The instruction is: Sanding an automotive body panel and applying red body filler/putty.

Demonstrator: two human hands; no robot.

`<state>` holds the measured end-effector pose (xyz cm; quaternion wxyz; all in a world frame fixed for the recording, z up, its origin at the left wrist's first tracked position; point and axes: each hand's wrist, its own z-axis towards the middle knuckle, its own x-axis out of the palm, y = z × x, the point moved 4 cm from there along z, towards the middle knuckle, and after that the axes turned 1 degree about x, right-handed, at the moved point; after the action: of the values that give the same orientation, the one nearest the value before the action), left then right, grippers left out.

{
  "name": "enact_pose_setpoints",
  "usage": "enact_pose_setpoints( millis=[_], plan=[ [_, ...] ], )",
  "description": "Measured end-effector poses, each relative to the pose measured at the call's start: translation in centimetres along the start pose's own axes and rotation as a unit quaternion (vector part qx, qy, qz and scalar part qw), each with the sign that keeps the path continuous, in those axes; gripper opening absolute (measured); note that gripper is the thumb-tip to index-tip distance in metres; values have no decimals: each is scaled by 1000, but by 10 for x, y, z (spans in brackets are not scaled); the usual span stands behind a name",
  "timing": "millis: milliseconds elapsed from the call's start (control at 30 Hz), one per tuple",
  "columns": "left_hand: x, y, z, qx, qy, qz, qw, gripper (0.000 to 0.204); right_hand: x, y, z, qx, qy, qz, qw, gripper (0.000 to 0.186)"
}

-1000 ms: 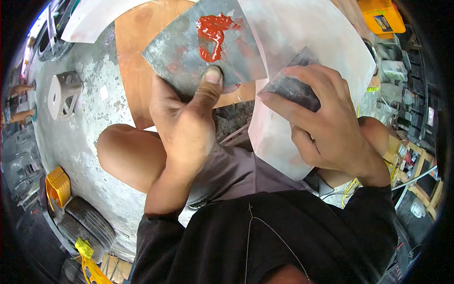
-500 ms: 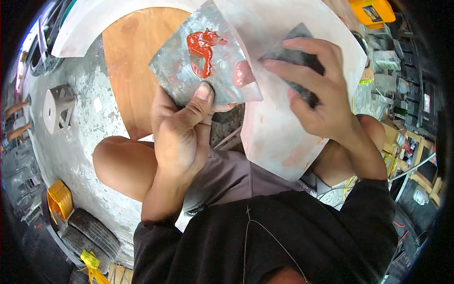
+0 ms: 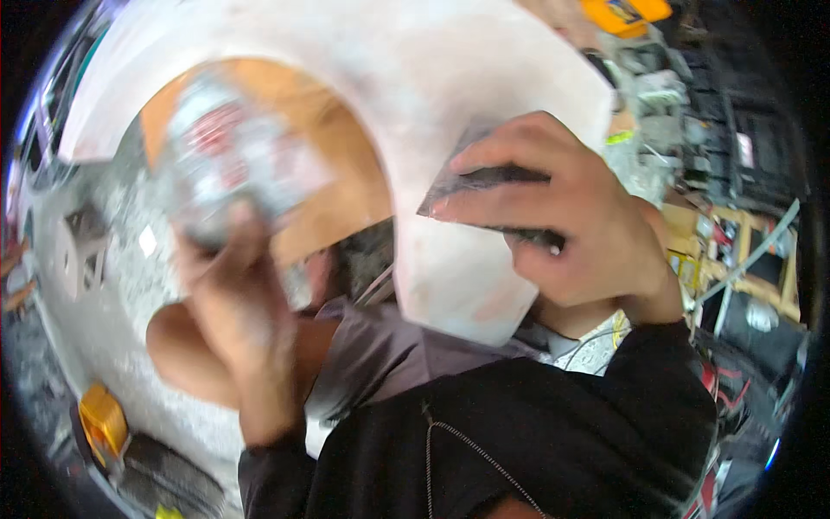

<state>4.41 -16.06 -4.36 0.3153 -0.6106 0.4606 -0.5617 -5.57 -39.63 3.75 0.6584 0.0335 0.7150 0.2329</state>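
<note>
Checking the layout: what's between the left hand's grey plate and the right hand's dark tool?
Head view: brown board, then white panel, side by side.

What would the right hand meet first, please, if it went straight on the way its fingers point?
The right hand would probably meet the white curved panel first, though the depth between them is unclear.

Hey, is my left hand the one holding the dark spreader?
No, the right hand holds the dark spreader, while the left hand holds a gray plate bearing red paste.
</note>
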Motion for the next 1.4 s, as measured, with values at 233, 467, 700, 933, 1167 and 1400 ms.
enact_pose_setpoints(
  millis=[233, 467, 700, 933, 1167, 1400],
  plan=[
    [-18, -14, 4, -8, -26, -73, 997, 37, -64, -95, -30, 118, -137, 479, 859, 33],
    [-15, 10, 16, -90, 26, -88, 992, 46, -62, -131, -18, 187, -63, 133, 971, 27],
    [-14, 17, 18, -99, 54, -83, 990, 39, -45, -134, 5, 191, -7, -18, 981, 25],
    [-21, 15, 18, -104, 51, -117, 986, 42, -31, -134, 18, 197, -34, -56, 978, 26],
    [-14, 18, 16, -133, 50, -115, 983, 48, -6, -124, 8, 207, -113, -162, 958, 27],
    [-5, 13, 12, -137, 14, -122, 983, 41, -36, -110, -3, 139, 89, -67, 984, 32]
  ],
)
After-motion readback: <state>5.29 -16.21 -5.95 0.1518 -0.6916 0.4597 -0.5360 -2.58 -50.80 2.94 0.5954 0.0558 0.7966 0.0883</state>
